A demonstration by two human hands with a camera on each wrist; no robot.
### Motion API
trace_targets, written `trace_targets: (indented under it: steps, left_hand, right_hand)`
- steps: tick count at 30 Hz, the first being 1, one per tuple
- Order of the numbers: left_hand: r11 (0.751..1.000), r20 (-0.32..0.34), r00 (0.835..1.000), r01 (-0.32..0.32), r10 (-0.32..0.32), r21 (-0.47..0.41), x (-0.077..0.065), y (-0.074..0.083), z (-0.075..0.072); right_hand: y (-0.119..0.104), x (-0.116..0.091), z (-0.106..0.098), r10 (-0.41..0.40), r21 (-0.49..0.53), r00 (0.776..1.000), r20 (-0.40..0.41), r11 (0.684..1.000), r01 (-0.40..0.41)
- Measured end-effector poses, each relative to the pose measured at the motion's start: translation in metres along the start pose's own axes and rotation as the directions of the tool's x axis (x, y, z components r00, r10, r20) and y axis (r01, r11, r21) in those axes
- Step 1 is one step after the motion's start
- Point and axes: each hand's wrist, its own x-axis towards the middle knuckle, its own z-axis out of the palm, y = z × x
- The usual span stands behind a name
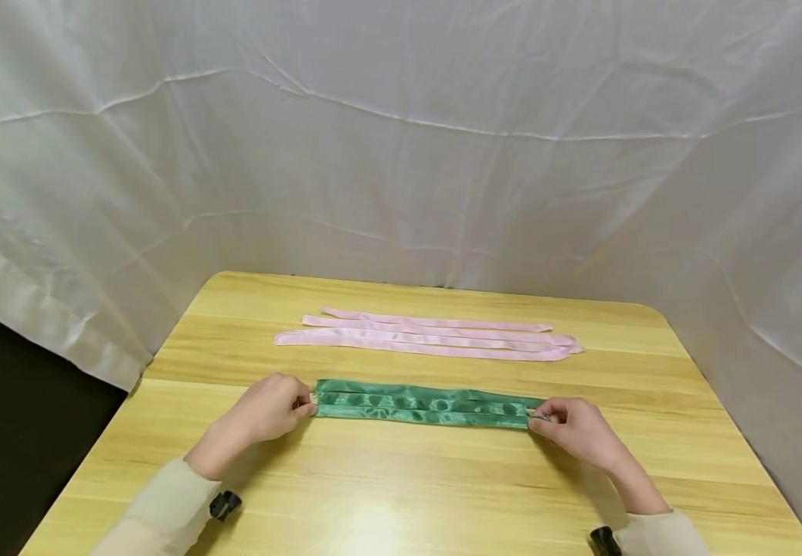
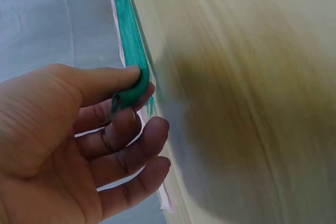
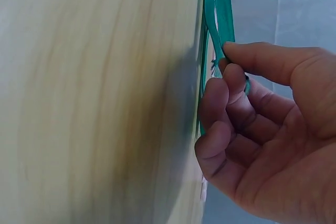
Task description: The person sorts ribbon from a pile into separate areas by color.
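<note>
A green satin ribbon (image 1: pixel 422 403) lies in several parallel lengths, left to right, in the middle of the head view. At its left end my left hand (image 1: pixel 272 409) pinches the ribbon between thumb and fingers. The left wrist view shows the green ribbon (image 2: pixel 131 45) bending over the fingertips beneath the thumb, its end frayed. My right hand (image 1: pixel 577 428) pinches the right end. In the right wrist view, thumb and index finger hold a strip of green ribbon (image 3: pixel 218 19), with loose threads beside the fingertips.
Behind the green ribbon, several pink ribbon strips (image 1: pixel 429 340) lie roughly parallel on the wooden table (image 1: pixel 401 479). White cloth (image 1: pixel 401 177) hangs around the table's back and sides. A dark area (image 1: pixel 18 432) shows at the lower left, beyond the table edge.
</note>
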Motion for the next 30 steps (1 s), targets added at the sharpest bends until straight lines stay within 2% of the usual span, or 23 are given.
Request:
trace_targets:
  steps: [7,17,25,30]
  left_hand:
    - [0.999,-0.007,1.0,0.014,-0.014,0.038,0.0,0.003,0.002]
    - [0.997,-0.029,0.999,0.044,-0.042,0.07,0.002,0.0,0.005]
    - [0.993,-0.041,0.997,0.07,-0.066,0.099,0.003,0.0,0.004]
    - [0.988,-0.067,0.994,0.089,-0.081,0.125,0.003,0.0,-0.003]
  right_hand:
    - [0.0,-0.001,0.004,0.017,-0.034,1.0,0.001,0.999,-0.017]
    - [0.001,0.001,0.007,0.002,-0.105,0.998,-0.062,0.994,-0.008]
    - [0.0,0.001,0.003,0.016,-0.139,0.996,-0.088,0.99,-0.029]
    - [-0.002,0.001,-0.007,0.011,-0.164,0.993,-0.115,0.986,-0.03]
